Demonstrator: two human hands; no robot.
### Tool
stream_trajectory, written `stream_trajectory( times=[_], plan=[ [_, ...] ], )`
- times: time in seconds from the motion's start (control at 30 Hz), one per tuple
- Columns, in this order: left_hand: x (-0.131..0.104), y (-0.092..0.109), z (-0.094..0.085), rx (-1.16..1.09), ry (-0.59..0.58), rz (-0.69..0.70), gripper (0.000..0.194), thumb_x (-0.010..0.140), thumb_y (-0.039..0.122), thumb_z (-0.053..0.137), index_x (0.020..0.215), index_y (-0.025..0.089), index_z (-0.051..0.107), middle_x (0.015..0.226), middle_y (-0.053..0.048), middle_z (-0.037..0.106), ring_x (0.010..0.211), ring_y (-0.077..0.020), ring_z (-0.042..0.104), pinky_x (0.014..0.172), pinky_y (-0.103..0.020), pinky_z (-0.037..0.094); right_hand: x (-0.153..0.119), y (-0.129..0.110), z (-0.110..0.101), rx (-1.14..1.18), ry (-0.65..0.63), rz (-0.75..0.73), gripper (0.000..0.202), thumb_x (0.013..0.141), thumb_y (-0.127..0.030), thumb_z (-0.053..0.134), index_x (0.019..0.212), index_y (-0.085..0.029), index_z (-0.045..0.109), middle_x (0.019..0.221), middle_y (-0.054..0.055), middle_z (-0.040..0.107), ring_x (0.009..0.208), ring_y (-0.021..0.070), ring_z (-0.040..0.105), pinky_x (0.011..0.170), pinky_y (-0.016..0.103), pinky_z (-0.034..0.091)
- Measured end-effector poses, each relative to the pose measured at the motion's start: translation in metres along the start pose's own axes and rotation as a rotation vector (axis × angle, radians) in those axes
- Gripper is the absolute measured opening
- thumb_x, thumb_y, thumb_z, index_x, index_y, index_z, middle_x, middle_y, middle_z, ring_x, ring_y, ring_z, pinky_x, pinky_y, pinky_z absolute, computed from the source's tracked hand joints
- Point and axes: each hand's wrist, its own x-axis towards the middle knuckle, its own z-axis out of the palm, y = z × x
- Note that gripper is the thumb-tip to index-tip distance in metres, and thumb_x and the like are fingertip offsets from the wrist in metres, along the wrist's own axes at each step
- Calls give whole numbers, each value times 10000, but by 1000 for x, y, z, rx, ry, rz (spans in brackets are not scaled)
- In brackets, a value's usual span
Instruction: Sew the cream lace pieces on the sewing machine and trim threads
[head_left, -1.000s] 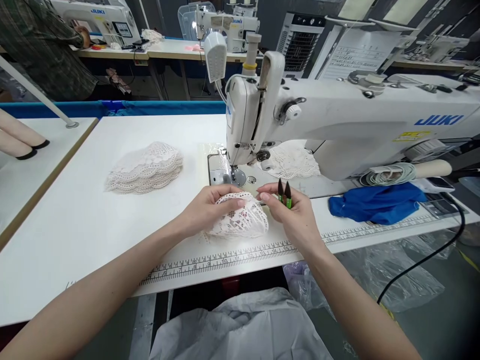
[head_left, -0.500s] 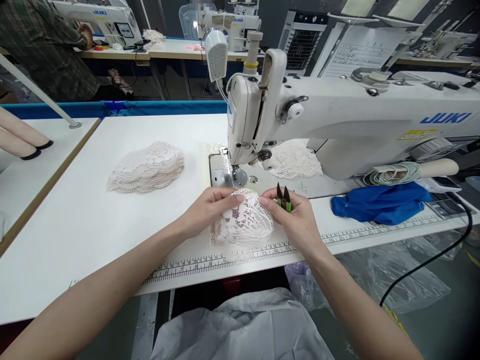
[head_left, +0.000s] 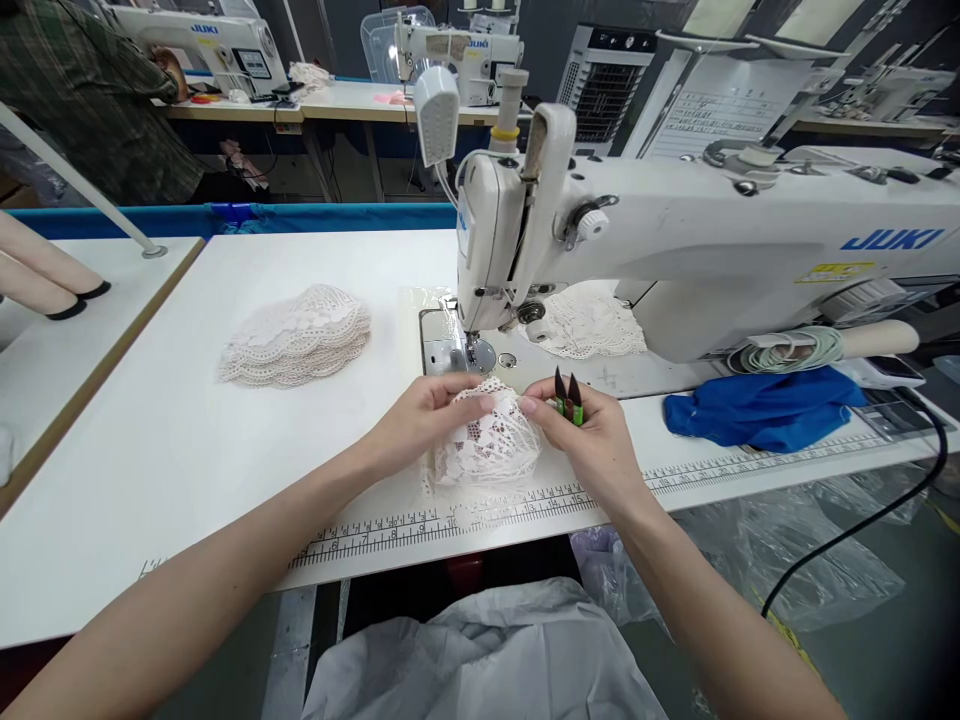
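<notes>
Nearest, smooth grey cloth [head_left: 480, 650] covers the lap below the white sewing table [head_left: 285, 440], its front edge printed with a ruler [head_left: 367, 538]. Just behind that edge, near the middle, lies a rounded, openwork piece of white lace [head_left: 491, 455]. The left hand [head_left: 416, 425] pinches its upper edge; its thumb has moved slightly closer to the right fingertips, so a shorter stretch of lace lies between them. The right hand [head_left: 596, 440] keeps a narrow grip at the lace's edge while holding thread snips [head_left: 575, 392], dark blades up. Beyond stand a glossy JUKI sewing machine [head_left: 675, 220] and, leftward, a scalloped lace stack [head_left: 300, 335].
</notes>
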Motion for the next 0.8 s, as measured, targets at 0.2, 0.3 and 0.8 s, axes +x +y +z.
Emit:
stream_trajectory(
  times=[0.2,0.3,0.8],
  plan=[
    [-3,-1,10,298,245,337,162,855,270,662,993,194,623,894,-28,679,697,-105,619,595,-219,515,-2,-4,5,-77,40,-51,253,791,-422,714,745,-181,651,624,-22,506,524,82,355,487,238,313],
    [-3,-2,11,440,287,546,13,871,178,621,884,178,623,930,-47,704,875,-148,668,715,-258,558,-3,-3,6,-84,51,-81,241,809,-412,693,750,-183,650,637,-14,534,522,86,360,483,239,322],
    [1,-7,11,745,316,846,204,860,142,649,1058,187,623,942,-41,709,895,-144,663,812,-298,559,-8,4,5,-234,49,-427,59,882,-207,615,832,-209,648,744,3,636,605,111,520,560,253,426]
  ],
)
